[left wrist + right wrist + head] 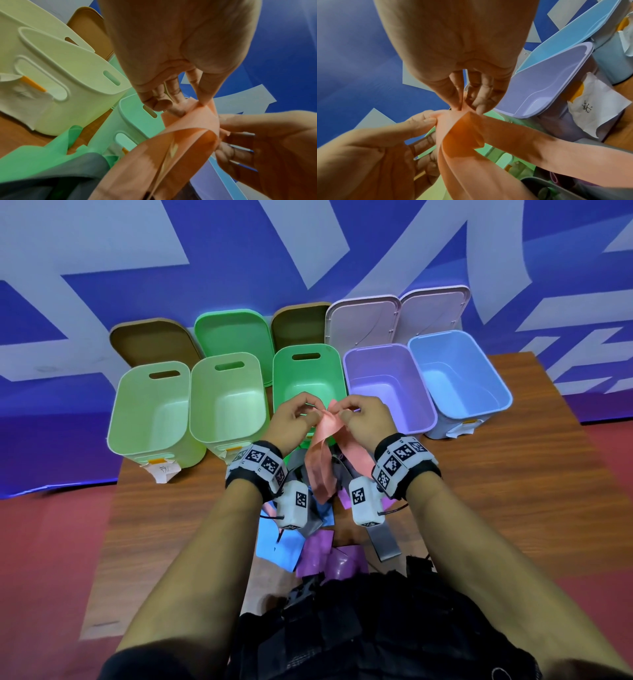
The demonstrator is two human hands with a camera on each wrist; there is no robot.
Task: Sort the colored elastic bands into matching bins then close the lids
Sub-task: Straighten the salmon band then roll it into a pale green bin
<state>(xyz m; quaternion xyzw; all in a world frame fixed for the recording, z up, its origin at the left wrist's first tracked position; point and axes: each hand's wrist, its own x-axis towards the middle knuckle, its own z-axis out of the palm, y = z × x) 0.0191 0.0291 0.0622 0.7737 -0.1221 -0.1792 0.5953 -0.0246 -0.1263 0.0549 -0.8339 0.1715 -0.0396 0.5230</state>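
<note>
Both hands hold one salmon-pink elastic band (320, 460) up over the front rim of the green bin (308, 371). My left hand (310, 405) pinches its top end between thumb and fingers, and my right hand (342, 410) pinches it right alongside. The band's loops hang down toward the pile on the table. In the left wrist view the left hand (193, 104) nips the pink band (192, 121). The right wrist view has the right hand (467, 106) gripping the same fold of the band (462, 135).
Open bins stand in a row: two light green (137, 405) (212, 392), green, purple (383, 371), blue (455, 361). Lids (154, 344) lean behind them. Blue (277, 546), purple (318, 556), grey (385, 542) and green (34, 155) bands lie heaped on the wooden table (513, 508).
</note>
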